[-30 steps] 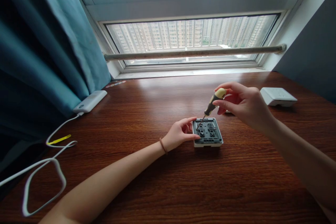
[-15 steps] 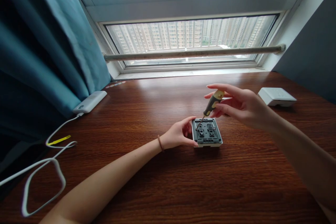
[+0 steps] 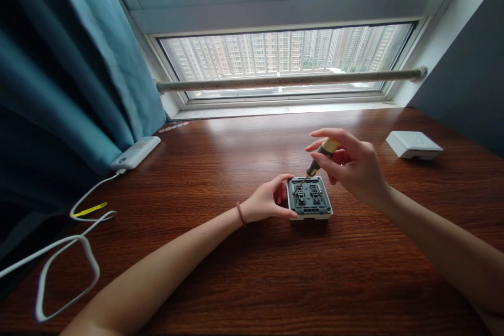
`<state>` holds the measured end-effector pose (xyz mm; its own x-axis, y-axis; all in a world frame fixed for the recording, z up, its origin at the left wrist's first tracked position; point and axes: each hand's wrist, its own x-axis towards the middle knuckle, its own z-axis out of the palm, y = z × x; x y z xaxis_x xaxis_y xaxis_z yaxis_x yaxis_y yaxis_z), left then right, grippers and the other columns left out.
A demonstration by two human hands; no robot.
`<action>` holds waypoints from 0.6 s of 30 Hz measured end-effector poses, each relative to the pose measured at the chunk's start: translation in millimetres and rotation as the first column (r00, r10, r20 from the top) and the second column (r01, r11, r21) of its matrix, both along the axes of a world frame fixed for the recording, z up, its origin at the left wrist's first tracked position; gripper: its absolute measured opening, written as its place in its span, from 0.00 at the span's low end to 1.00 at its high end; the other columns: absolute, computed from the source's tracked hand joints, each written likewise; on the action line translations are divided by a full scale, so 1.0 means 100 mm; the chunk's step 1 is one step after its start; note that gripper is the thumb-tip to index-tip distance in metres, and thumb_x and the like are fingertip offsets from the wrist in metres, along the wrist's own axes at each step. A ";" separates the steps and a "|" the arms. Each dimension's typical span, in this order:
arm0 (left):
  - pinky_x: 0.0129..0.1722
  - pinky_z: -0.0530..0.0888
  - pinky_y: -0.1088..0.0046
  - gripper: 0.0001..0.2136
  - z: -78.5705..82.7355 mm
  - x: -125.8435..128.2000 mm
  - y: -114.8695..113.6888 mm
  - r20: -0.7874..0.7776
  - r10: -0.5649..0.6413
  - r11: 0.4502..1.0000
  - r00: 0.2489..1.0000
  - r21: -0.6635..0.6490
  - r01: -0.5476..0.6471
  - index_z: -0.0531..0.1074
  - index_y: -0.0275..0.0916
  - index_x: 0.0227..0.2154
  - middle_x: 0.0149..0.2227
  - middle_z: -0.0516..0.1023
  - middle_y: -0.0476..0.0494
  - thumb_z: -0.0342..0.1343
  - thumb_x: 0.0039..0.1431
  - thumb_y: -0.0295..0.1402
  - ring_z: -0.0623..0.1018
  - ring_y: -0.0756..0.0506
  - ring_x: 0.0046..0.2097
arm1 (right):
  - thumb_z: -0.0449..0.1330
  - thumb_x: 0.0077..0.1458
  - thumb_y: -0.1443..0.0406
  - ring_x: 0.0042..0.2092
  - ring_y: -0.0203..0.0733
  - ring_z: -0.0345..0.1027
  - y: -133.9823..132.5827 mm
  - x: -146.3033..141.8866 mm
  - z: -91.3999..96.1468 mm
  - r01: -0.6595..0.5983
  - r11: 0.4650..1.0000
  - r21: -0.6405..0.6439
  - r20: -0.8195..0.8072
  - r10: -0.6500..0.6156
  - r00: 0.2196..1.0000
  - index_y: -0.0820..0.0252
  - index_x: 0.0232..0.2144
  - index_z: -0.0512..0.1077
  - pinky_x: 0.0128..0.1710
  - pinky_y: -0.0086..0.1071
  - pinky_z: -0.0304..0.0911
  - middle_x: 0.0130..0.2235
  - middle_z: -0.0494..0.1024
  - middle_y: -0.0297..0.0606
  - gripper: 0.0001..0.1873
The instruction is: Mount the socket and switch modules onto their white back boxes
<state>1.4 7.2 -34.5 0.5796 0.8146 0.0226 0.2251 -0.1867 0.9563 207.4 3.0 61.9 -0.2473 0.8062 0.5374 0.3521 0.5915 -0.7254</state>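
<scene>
A square wall switch (image 3: 309, 205) with a white base and a dark grey inner frame lies flat on the wooden table. My left hand (image 3: 271, 200) grips its left side, thumb at the near edge and fingers at the far left corner. Above it, my right hand (image 3: 348, 163) holds a screwdriver (image 3: 323, 154) with a black and yellow handle between thumb and fingers. The screwdriver leans, its shaft running down to the left side of the switch's inner frame, by a screw spot there. Whether the tip sits in a screw is too small to tell.
A white box-like piece (image 3: 414, 145) stands at the right rear of the table (image 3: 244, 278). At the left are a white power bank (image 3: 136, 153), its white cable (image 3: 92, 268) with a yellow tag (image 3: 90, 209), and a blue curtain (image 3: 118, 63). A window with a rail (image 3: 291, 80) lies behind.
My right hand has shifted its fingers on the screwdriver, and the wrist has swung left and lower. The screwdriver now leans further over. My left hand and the switch have hardly moved.
</scene>
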 end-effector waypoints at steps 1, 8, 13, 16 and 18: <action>0.28 0.62 0.78 0.39 0.00 0.00 0.00 -0.012 0.003 1.000 1.000 0.008 -0.003 0.57 0.39 0.55 0.28 0.62 0.54 0.68 0.38 0.35 0.63 0.53 0.30 | 0.59 0.53 0.64 0.16 0.26 0.62 0.00 0.02 0.02 -0.077 0.995 -0.063 -0.040 0.074 0.996 0.56 0.43 0.66 0.12 0.24 0.60 0.35 0.76 0.33 0.14; 0.27 0.60 0.78 0.39 -0.01 0.00 0.00 -0.007 -0.007 1.000 1.000 0.010 0.007 0.57 0.40 0.55 0.27 0.61 0.55 0.68 0.39 0.36 0.62 0.53 0.29 | 0.56 0.54 0.64 0.29 0.34 0.74 0.02 0.17 0.23 -0.404 0.857 -0.320 -0.140 0.379 0.915 0.56 0.50 0.62 0.27 0.31 0.74 0.50 0.71 0.42 0.20; 0.28 0.62 0.78 0.39 -0.04 -0.01 0.01 -0.003 0.010 1.000 1.000 0.017 -0.010 0.57 0.40 0.55 0.28 0.62 0.54 0.68 0.38 0.36 0.63 0.53 0.30 | 0.65 0.44 0.61 0.18 0.30 0.61 -0.03 0.05 0.08 0.009 0.997 -0.077 0.006 -0.009 1.000 0.57 0.28 0.64 0.13 0.25 0.59 0.23 0.71 0.29 0.13; 0.28 0.62 0.78 0.39 -0.06 -0.01 0.01 0.005 0.008 1.000 1.000 0.008 -0.008 0.57 0.40 0.55 0.29 0.62 0.53 0.68 0.38 0.35 0.63 0.53 0.30 | 0.63 0.45 0.61 0.19 0.30 0.56 -0.07 -0.06 -0.04 0.277 0.942 0.190 0.052 -0.291 0.955 0.56 0.23 0.60 0.16 0.27 0.57 0.18 0.63 0.27 0.14; 0.27 0.62 0.78 0.39 -0.06 -0.01 0.01 0.007 0.009 1.000 1.000 0.010 -0.009 0.57 0.39 0.55 0.29 0.62 0.53 0.68 0.38 0.35 0.63 0.53 0.30 | 0.60 0.49 0.61 0.20 0.31 0.58 -0.08 -0.10 -0.07 0.258 0.951 0.170 0.031 -0.267 0.963 0.56 0.26 0.62 0.17 0.27 0.58 0.21 0.68 0.29 0.09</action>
